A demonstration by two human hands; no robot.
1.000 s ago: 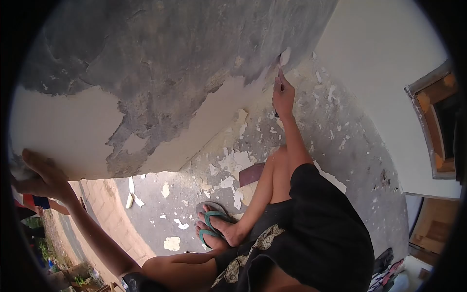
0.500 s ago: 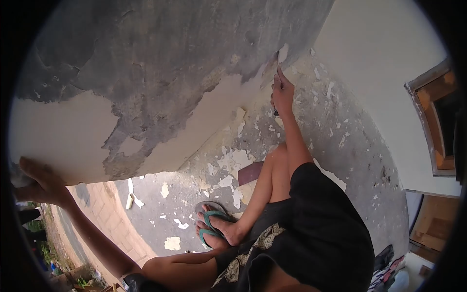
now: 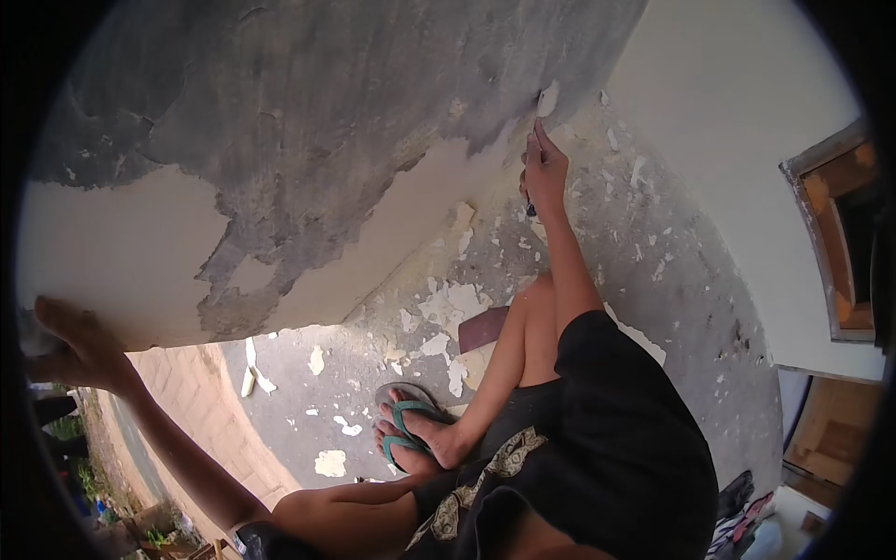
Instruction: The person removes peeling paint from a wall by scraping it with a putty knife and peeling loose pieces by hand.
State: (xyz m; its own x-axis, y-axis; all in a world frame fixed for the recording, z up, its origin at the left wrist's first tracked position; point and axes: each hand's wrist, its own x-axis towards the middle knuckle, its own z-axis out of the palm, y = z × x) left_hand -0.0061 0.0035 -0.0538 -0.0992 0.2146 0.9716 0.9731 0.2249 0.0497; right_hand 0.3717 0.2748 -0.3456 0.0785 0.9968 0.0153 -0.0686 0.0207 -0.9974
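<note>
Pinched in my right hand [image 3: 546, 173] is a thin scraper [image 3: 531, 210], its dark handle end poking out below the fist. Its narrow tip meets the low part of the wall [image 3: 308, 103], beside a small pale patch [image 3: 549, 98]. Most of the blade is hidden by the fingers. Dark grey coating covers much of this wall, with ragged cream areas where it has come away. At far left, my left hand [image 3: 89, 350] rests against the wall's end, thumb and fingers spread apart; the fingertips are dim at the picture's edge.
Paint flakes [image 3: 453, 303] litter the grey floor [image 3: 672, 280]. A maroon rectangular piece [image 3: 481, 329] lies by my knee. My feet wear green-strapped sandals [image 3: 406, 420]. A pale wall [image 3: 719, 121] with a wooden frame [image 3: 835, 233] rises at right. Paving [image 3: 196, 401] lies outside, lower left.
My right hand and the scraper have shifted very slightly, with the tip still at the same pale patch. My left hand stays against the wall's end.
</note>
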